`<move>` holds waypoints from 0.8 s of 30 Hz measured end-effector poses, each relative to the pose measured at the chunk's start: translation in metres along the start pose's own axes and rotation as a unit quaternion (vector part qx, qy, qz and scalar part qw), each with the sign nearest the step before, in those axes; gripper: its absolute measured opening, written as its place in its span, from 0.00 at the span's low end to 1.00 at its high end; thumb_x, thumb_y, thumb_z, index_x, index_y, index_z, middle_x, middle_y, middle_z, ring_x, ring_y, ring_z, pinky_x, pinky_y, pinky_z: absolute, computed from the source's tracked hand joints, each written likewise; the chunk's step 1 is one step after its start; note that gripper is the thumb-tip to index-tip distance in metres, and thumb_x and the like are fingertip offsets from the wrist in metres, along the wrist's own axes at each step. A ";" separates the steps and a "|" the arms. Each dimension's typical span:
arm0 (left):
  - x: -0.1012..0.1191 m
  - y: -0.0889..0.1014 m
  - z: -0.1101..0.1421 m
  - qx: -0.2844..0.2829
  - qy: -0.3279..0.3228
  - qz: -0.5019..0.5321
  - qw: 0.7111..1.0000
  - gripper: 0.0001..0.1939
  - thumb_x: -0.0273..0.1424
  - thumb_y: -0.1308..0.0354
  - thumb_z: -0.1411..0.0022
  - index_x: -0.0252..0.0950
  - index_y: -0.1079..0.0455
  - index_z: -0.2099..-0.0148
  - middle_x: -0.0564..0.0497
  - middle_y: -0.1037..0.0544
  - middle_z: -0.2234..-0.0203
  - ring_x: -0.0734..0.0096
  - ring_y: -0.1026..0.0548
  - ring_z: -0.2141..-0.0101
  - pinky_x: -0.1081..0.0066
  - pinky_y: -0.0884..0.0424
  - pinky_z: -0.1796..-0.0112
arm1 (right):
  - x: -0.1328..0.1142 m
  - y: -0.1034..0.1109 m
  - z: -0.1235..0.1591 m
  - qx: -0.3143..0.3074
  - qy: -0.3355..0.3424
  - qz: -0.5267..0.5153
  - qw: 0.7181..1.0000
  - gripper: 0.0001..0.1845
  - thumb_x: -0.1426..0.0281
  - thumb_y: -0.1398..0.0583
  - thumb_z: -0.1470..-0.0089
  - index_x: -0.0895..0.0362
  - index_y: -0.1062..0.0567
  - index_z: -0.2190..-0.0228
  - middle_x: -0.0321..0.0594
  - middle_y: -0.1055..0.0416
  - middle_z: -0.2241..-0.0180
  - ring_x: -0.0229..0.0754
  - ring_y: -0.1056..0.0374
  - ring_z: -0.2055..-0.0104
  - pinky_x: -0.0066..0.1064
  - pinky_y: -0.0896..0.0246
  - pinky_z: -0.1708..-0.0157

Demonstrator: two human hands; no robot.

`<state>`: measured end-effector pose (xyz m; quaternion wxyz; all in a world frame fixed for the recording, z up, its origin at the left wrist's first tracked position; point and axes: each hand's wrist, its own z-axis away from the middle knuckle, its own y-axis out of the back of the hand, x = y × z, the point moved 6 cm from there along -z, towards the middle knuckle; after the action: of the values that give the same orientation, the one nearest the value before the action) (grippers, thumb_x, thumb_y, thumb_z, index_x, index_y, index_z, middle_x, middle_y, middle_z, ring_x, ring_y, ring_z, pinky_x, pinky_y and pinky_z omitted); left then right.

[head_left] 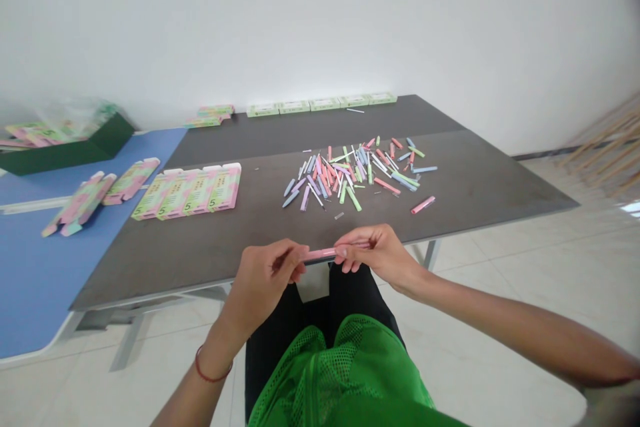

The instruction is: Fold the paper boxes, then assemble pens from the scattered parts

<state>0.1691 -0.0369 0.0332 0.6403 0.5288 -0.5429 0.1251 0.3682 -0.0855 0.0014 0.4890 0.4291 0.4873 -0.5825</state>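
Between my two hands a pink pen (321, 254) lies crosswise just over the table's front edge. My left hand (274, 269) is closed on its left end, with thumb and fingers pinched together. On the right part, my right hand (373, 253) is closed too, its thumb and fingertips around the barrel. Beyond the hands spreads a loose pile of pastel pen parts (350, 173), in pink, green, blue and purple, with thin white refills among them. A separate pink pen (423, 205) lies to the right, near the table's edge.
Several upright-printed pink and green boxes (190, 192) stand in a row at left. More boxes (323, 104) line the wall. On the blue table, flattened-looking cartons (80, 203) lie beside a dark green bin (65, 150). Wooden rods (607, 140) are at far right.
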 end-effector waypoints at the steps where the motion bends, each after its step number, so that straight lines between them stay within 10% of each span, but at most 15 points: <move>1: 0.001 0.001 0.000 0.004 -0.009 0.006 1.000 0.12 0.39 0.41 0.30 0.37 0.22 0.62 0.52 0.18 0.72 0.70 0.18 0.70 0.75 0.22 0.65 | -0.001 0.000 0.000 0.001 0.002 0.005 1.000 0.20 0.57 0.25 0.56 0.61 0.15 0.69 0.43 0.19 0.74 0.36 0.26 0.77 0.25 0.32 0.76; 5: 0.004 0.002 0.001 0.020 -0.016 0.036 0.999 0.18 0.39 0.31 0.38 0.39 0.25 0.48 0.48 0.17 0.54 0.65 0.17 0.58 0.70 0.20 0.56 | -0.002 0.000 0.001 0.006 0.005 0.014 1.000 0.20 0.57 0.25 0.56 0.61 0.15 0.68 0.44 0.19 0.74 0.37 0.26 0.77 0.26 0.32 0.76; 9: 0.001 -0.003 0.001 -0.017 0.007 0.002 1.000 0.14 0.41 0.44 0.28 0.37 0.22 0.59 0.52 0.18 0.72 0.71 0.19 0.72 0.75 0.22 0.68 | -0.002 0.000 0.001 0.003 0.010 0.023 1.000 0.20 0.57 0.25 0.56 0.61 0.15 0.68 0.43 0.19 0.74 0.37 0.26 0.77 0.26 0.32 0.76; 14: 0.001 0.002 0.001 0.027 -0.001 0.055 0.998 0.18 0.39 0.33 0.36 0.39 0.25 0.47 0.48 0.16 0.59 0.65 0.16 0.61 0.72 0.20 0.59 | -0.004 0.000 0.003 0.010 0.026 0.032 0.999 0.21 0.57 0.25 0.56 0.61 0.15 0.67 0.43 0.19 0.74 0.37 0.26 0.76 0.27 0.32 0.75; 18: -0.003 -0.005 0.003 -0.004 0.033 0.069 0.997 0.14 0.41 0.41 0.30 0.36 0.21 0.55 0.52 0.17 0.73 0.71 0.19 0.74 0.76 0.22 0.71 | -0.007 -0.002 0.006 0.014 0.033 0.037 0.999 0.20 0.57 0.25 0.55 0.61 0.15 0.68 0.42 0.20 0.76 0.37 0.26 0.76 0.26 0.31 0.75; 24: 0.002 -0.007 0.005 0.045 -0.111 -0.006 0.993 0.07 0.33 0.36 0.32 0.39 0.18 0.55 0.52 0.14 0.68 0.71 0.17 0.69 0.76 0.22 0.65 | 0.008 0.000 0.000 -0.024 -0.074 -0.020 0.997 0.21 0.56 0.24 0.57 0.62 0.18 0.72 0.35 0.26 0.81 0.31 0.35 0.85 0.21 0.41 0.86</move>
<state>0.1725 -0.0445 0.0305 0.5520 0.5714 -0.6012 0.0858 0.3669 -0.0868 -0.0062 0.5224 0.3625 0.4722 -0.6105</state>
